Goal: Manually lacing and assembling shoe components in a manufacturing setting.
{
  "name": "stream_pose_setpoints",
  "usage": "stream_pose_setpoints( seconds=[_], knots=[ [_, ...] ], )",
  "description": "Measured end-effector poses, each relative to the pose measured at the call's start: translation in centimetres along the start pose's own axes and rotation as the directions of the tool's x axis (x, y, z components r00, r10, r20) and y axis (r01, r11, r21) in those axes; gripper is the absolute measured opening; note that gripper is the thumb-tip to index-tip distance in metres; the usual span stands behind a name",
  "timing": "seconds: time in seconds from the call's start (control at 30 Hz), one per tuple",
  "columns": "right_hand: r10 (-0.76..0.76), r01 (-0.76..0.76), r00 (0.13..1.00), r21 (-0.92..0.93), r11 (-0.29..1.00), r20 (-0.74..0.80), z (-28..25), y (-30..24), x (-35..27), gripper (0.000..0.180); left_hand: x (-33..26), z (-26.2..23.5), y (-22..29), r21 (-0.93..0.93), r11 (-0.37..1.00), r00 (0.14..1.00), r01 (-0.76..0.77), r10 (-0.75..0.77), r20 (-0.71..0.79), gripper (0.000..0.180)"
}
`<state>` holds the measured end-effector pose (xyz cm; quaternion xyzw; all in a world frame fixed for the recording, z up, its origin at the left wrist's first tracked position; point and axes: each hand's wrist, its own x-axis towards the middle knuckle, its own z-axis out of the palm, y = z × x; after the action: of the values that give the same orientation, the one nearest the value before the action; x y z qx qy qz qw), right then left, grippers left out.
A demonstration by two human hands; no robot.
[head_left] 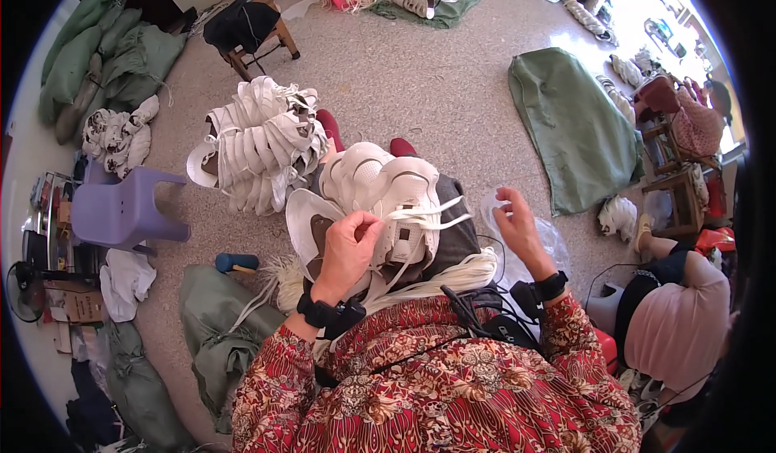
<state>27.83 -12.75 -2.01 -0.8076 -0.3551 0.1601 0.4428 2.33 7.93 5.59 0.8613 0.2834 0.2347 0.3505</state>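
A white sneaker point(410, 180) rests on my lap among other white shoes. White shoelaces point(440, 210) come out of it, their loose ends pointing right. My left hand point(349, 247) is over the near part of the shoe, thumb and fingers pinched at the lace; the fingertips partly hide what they grip. To the right of the lace ends, my right hand point(520, 228) is raised with its fingers curved and apart, holding nothing visible. A bundle of loose white laces point(465, 271) lies across my lap.
A large stack of white shoes point(263, 146) stands on the floor ahead left. Beside it are a purple plastic chair point(129, 210) and a dark blue-handled object point(237, 262). A green sack point(570, 130) lies ahead right. Another person point(675, 316) sits close on my right.
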Motion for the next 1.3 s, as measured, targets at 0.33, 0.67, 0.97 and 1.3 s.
stream_pose_setpoints(
  seconds=[0.33,0.67,0.97,1.3],
  knots=[
    [-0.062,0.015,0.958,0.168,0.986,0.279,1.6,-4.9,-0.4,0.016,-0.3,1.2,1.0,-0.002,1.0,1.0,0.008,-0.008,0.013,0.014],
    [-0.459,0.373,0.752,0.269,0.888,0.473,7.0,-9.8,-0.4,0.014,-2.8,2.1,1.7,-0.026,1.0,1.0,0.017,-0.017,0.004,0.014],
    [-0.413,0.391,0.796,0.145,0.909,0.442,6.8,-11.7,0.2,0.013,-2.9,1.4,1.0,-0.046,0.998,0.999,0.038,-0.039,-0.016,0.015],
    [-0.064,0.144,0.908,-0.165,0.976,0.414,-0.6,-5.1,0.5,0.017,-2.8,1.2,0.2,-0.049,0.996,0.997,0.078,-0.078,-0.001,0.016]
  ],
)
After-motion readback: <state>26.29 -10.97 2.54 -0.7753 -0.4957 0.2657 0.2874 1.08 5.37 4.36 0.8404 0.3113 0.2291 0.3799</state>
